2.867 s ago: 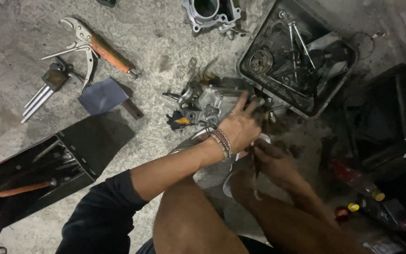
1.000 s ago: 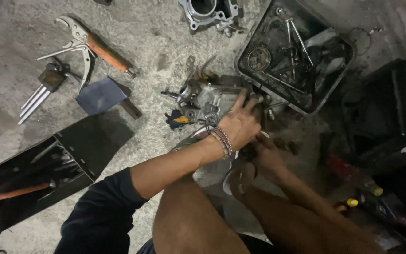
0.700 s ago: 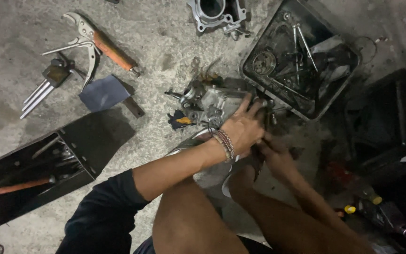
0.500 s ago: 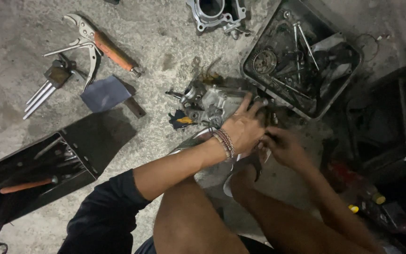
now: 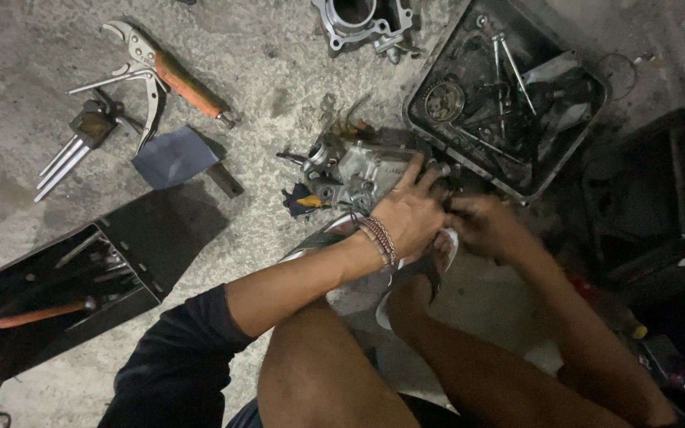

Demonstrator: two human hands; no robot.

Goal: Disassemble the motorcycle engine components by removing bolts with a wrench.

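Since a moment ago our right hand point(image 5: 485, 226) has lifted (blurred; grip unclear) beside the grey metal engine casing point(image 5: 362, 170) on concrete; our left hand point(image 5: 414, 214) clasps it—press steadily.

A rough concrete floor point(image 5: 279, 79) carries everything. Laid directly on it are locking pliers point(image 5: 160, 71) with an orange handle, a folding key set point(image 5: 81, 139), a dark cloth point(image 5: 172, 156), an open black toolbox point(image 5: 65, 285), a grey engine part point(image 5: 358, 170), a metal cylinder block point(image 5: 362, 20) and a black tray point(image 5: 509, 91) of greasy parts.

Rough concrete floor point(image 5: 279, 71) (stained, dim)
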